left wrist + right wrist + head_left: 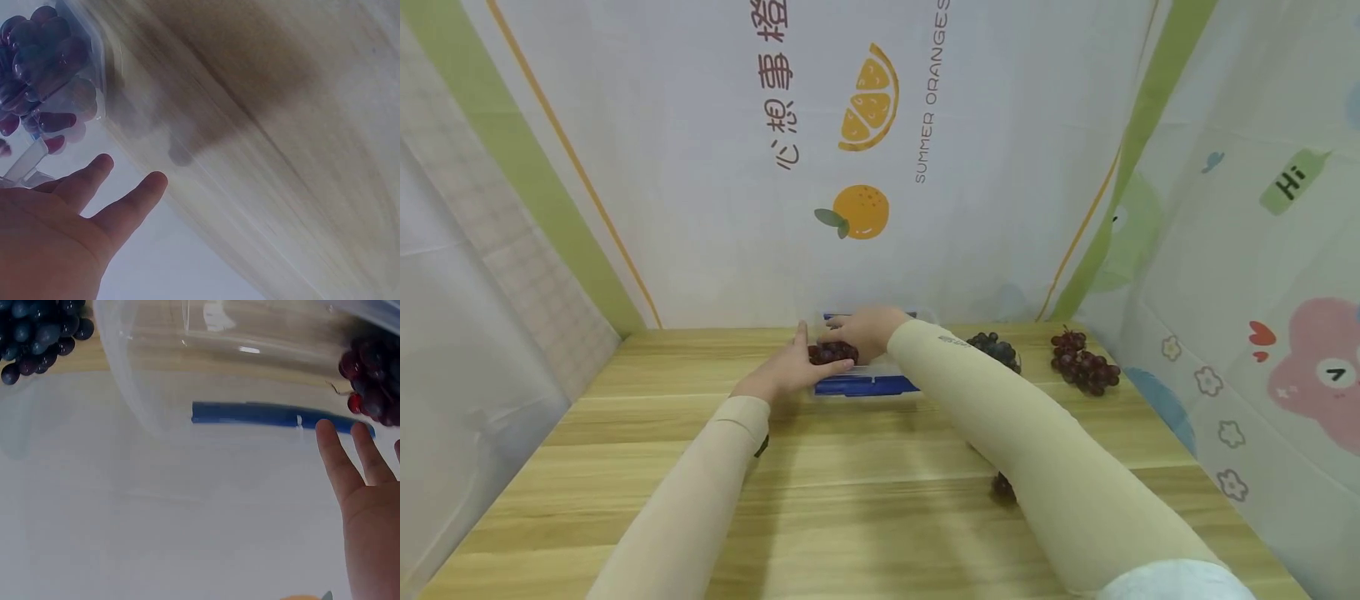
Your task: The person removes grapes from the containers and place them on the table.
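A clear plastic container [867, 386] with blue clips along its sides stands at the back of the table. Dark red grapes [831, 353] lie in its left end. My left hand [782, 373] is at that end, thumb stretched along the front of the grapes and other fingers reaching up behind. In the left wrist view, its fingers [134, 203] are straight and spread beside the container. My right hand [868, 332] reaches over the container from the right, fingertips by the grapes. Straight fingers [340, 456] overlap the blue clip in the right wrist view.
Black grapes [996, 350] sit just right of the container, partly behind my right sleeve. A red bunch [1084, 362] lies at the table's back right. More dark grapes [1003, 487] show beside my right forearm. A printed curtain [730, 250] hangs behind the table.
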`<state>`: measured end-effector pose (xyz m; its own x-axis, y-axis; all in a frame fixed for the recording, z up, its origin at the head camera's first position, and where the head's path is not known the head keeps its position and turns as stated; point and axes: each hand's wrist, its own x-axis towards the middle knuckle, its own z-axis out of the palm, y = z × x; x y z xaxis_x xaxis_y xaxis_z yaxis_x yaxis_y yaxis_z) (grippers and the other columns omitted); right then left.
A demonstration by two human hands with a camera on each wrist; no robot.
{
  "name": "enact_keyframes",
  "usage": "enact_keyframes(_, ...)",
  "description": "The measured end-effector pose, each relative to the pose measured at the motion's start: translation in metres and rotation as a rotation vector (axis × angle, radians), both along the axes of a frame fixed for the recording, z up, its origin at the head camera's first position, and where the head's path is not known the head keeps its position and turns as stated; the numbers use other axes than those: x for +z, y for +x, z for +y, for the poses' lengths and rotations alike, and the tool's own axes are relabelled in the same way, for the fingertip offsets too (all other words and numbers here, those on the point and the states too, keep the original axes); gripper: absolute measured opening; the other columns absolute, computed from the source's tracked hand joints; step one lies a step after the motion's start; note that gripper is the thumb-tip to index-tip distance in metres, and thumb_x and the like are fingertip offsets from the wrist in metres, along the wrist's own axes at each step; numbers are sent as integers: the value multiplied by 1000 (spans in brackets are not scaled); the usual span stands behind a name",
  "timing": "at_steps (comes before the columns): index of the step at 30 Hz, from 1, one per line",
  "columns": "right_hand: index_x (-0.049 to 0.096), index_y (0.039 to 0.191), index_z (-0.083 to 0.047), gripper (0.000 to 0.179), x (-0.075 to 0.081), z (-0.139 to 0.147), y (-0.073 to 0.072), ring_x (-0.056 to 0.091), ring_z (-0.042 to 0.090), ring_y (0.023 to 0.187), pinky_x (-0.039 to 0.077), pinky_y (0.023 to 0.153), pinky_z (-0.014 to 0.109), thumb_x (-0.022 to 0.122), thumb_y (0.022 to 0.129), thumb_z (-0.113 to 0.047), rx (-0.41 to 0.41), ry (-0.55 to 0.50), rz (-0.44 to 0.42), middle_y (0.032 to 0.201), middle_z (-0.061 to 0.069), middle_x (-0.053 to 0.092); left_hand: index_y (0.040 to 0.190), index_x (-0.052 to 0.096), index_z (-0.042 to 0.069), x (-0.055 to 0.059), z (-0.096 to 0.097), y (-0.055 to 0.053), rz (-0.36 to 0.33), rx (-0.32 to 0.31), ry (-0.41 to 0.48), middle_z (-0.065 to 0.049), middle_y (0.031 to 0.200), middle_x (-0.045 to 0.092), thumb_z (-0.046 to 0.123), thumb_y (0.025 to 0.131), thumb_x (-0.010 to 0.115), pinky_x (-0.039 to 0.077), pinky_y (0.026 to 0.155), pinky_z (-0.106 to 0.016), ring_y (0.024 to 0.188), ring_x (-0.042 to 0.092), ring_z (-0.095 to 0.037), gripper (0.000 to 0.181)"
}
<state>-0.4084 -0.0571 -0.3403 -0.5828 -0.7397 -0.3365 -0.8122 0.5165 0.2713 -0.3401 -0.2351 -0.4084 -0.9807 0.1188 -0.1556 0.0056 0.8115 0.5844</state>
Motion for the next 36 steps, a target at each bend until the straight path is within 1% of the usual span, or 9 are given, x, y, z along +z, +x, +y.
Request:
enact_keyframes(3, 22, 170, -43, 72, -9, 0, -2, 61, 28, 142, 47, 122, 52, 61, 110, -36, -14, 27, -2, 182, -3, 14, 167, -26, 13, 0, -1, 0, -9, 2, 16, -26, 178, 8, 96, 80, 55, 30, 128, -66, 162, 24, -50, 145)
enact_keyframes(6, 23, 170, -40, 73, -13, 0, -3, 61, 26, 143, 48, 121, 48, 62, 110, -30, -16, 27, -13, 182, -1, 12, 167, -26, 10, 2, -2, 1, -4, -11, 28, -27, 178, 4, 95, 80, 58, 30, 128, -67, 162, 23, -51, 147)
enact_keyframes(11, 41, 166, -31, 63, -15, 2, -5, 65, 25, 137, 53, 117, 43, 65, 108, -26, 6, -5, -5, 174, 2, 35, 166, -26, 8, 3, -3, -1, -3, -14, 14, -29, 177, 4, 95, 79, 60, 32, 127, -66, 161, 23, -52, 149)
enact_keyframes(14, 56, 155, -27, 48, -17, 4, -7, 68, 21, 129, 56, 113, 39, 65, 108, -26, 22, -40, -12, 157, 4, 53, 166, -27, 8, 3, -3, -1, -3, -15, 4, -30, 177, 7, 96, 78, 59, 33, 127, -66, 160, 25, -52, 151)
enact_keyframes(16, 62, 149, -27, 40, -19, 6, -9, 69, 19, 122, 58, 109, 36, 63, 109, -27, 25, -61, -18, 146, 6, 57, 166, -27, 9, 2, -3, -1, -3, -13, 8, -30, 177, 9, 96, 78, 59, 32, 127, -66, 161, 25, -51, 151)
enact_keyframes(19, 63, 148, -29, 37, -21, 9, -10, 69, 18, 114, 60, 105, 36, 61, 110, -28, 3, -85, -36, 140, 8, 56, 166, -28, 9, 1, -3, -1, -7, -14, 14, -30, 177, 8, 95, 79, 59, 32, 127, -66, 161, 25, -51, 150)
enact_keyframes(25, 64, 145, -31, 35, -21, 14, -10, 68, 20, 113, 60, 104, 42, 62, 110, -27, -51, -136, -82, 140, 11, 58, 166, -28, 12, 1, -3, 1, -4, -12, 30, -28, 177, 9, 94, 79, 61, 33, 127, -65, 161, 27, -49, 149)
enact_keyframes(31, 64, 139, -32, 28, -21, 18, -8, 65, 18, 104, 60, 101, 40, 59, 112, -27, -17, -140, -66, 132, 9, 59, 165, -30, 13, 0, -4, 0, -2, -10, 28, -31, 175, 17, 95, 78, 60, 36, 125, -65, 158, 34, -50, 150)
enact_keyframes(36, 63, 140, -31, 29, -22, 19, -7, 67, 19, 103, 61, 99, 39, 58, 112, -23, -15, -150, -84, 136, 11, 55, 164, -31, 12, -2, -3, 0, 1, -11, 38, -31, 175, 15, 95, 79, 60, 35, 126, -66, 159, 30, -51, 150)
